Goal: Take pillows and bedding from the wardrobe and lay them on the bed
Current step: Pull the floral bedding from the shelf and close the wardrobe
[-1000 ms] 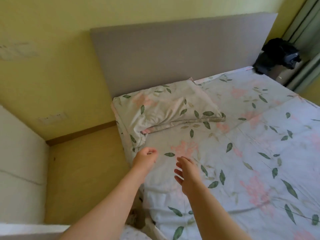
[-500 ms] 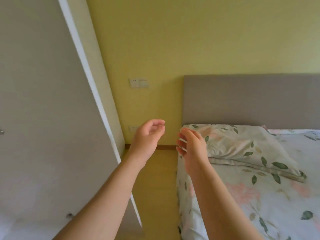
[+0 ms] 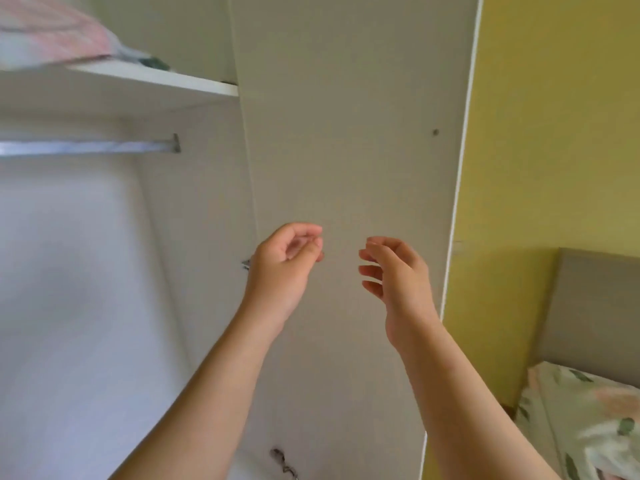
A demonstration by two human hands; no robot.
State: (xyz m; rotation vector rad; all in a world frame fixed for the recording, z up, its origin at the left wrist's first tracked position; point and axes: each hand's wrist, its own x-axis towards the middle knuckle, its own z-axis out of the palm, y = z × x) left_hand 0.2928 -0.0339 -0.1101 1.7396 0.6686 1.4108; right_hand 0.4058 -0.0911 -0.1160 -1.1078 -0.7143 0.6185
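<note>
Reaching up before an open wardrobe [image 3: 104, 271], a person raises both bare forearms, the two hands level with each other and a short gap apart, neither touching anything. The left hand [image 3: 284, 265] is loosely curled, its fingertips [image 3: 313, 244] drawn in close to the thumb, and it holds nothing. The right hand [image 3: 398, 271] is half open, its fingers [image 3: 372, 271] bent and spread toward the left hand, and it too is empty.

Behind both hands stands the pale inner face of the wardrobe door [image 3: 346, 133], swung open, with a small dark hole high above the right hand. A white edge strip runs down the door's far side, just right of the right wrist.

Well above and to the left of the left hand, a white shelf [image 3: 156, 81] crosses the wardrobe. Folded bedding [image 3: 52, 36], pink and white with a glimpse of green leaf print, lies on that shelf at the upper left, blurred and partly cut off by the frame edge. Below the shelf and still above the left hand, a metal hanging rail [image 3: 86, 147] runs left to right. The wardrobe interior to the left of the left forearm is white and blurred.

To the right of the right hand rises a yellow wall [image 3: 554, 133]. Lower right of the right forearm, a grey headboard [image 3: 595, 306] meets the wall, and beneath it sits a pillow [image 3: 588, 410] in a floral leaf-print case, on the bed at the frame's corner.
</note>
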